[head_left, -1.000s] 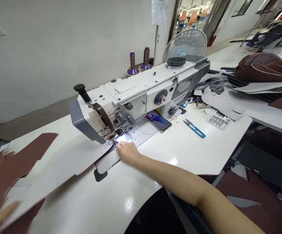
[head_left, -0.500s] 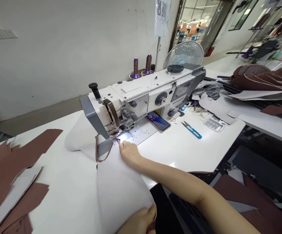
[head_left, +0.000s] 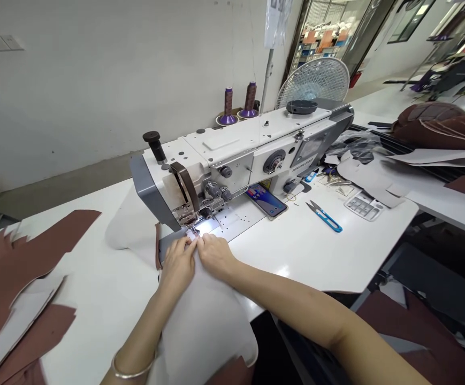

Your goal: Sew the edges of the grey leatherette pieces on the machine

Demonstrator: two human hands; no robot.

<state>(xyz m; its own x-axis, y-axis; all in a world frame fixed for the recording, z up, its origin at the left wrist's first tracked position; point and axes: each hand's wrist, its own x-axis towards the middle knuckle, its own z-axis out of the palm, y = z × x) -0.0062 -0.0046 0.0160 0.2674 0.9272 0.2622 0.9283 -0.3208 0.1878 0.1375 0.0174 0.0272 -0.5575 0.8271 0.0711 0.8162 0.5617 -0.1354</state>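
Note:
A white-backed brown fabric piece (head_left: pixel 208 315) runs from under the presser foot of the sewing machine (head_left: pixel 232 155) down over the table's front edge. Close in front of the lit needle area, my left hand (head_left: pixel 179 262) pinches the fabric's edge, thumb and fingers together. Right beside it, my right hand (head_left: pixel 215 255) grips the same edge with curled fingers. The two hands nearly touch at the fingertips. Part of the piece spreads flat to the left of the machine, its brown edge strip (head_left: pixel 158 246) showing. What lies under my fingers is hidden.
Blue thread snips (head_left: pixel 324 216) and a phone (head_left: pixel 267 200) lie to the right. Brown cut pieces (head_left: pixel 35 256) cover the table's left side. Two thread cones (head_left: pixel 228 107) and a fan (head_left: pixel 314 83) stand behind the machine. More brown pieces (head_left: pixel 441 125) are stacked at the far right.
My left hand has let go of the fabric's lower edge and moved up to the presser foot beside my right hand. The lower fabric hangs looser, with a brown corner turned up.

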